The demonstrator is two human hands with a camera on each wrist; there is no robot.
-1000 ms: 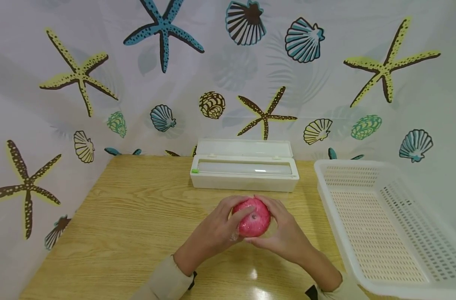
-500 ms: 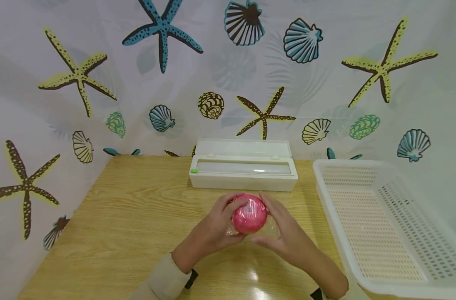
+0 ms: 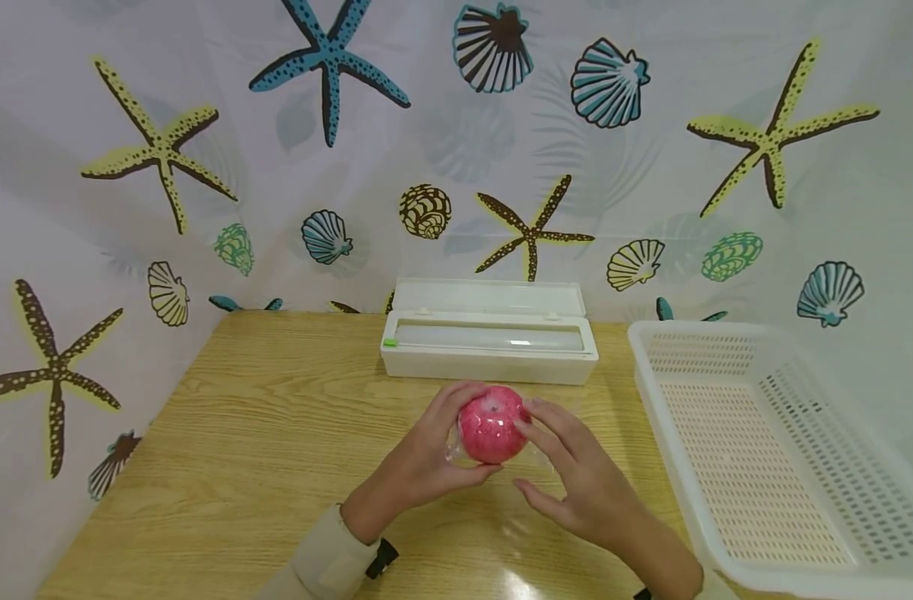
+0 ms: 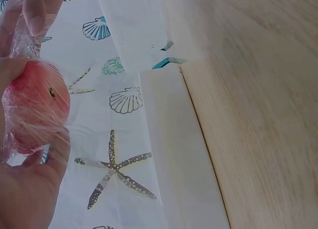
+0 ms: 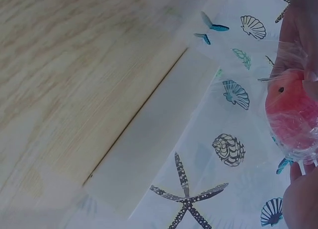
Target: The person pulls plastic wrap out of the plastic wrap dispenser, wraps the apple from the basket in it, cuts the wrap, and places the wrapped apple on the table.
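A pinkish-red apple (image 3: 489, 440) in clear cling film is held just above the table before me. My left hand (image 3: 418, 458) grips it from the left, thumb below and fingers over the far side. On the other side, the fingertips of my right hand (image 3: 599, 475) touch the wrapped fruit, while its thumb stands apart from it. Creased film stretches over the apple (image 4: 42, 110) in the left wrist view, with a loose gathered part (image 4: 27, 42) above. In the right wrist view, the apple (image 5: 288, 107) shows its dark stem end and wrinkled film underneath.
Behind the hands stands a white cling film dispenser (image 3: 494, 367) with its lid raised and a roll inside. A white perforated plastic basket (image 3: 662, 442) sits at the right. The wooden table (image 3: 261, 433) ends at a shell-and-starfish patterned curtain (image 3: 396, 150).
The apple has turned and shifted slightly left and up in my left hand. My right hand's thumb has come away from the fruit, and that hand has moved a little to the right.
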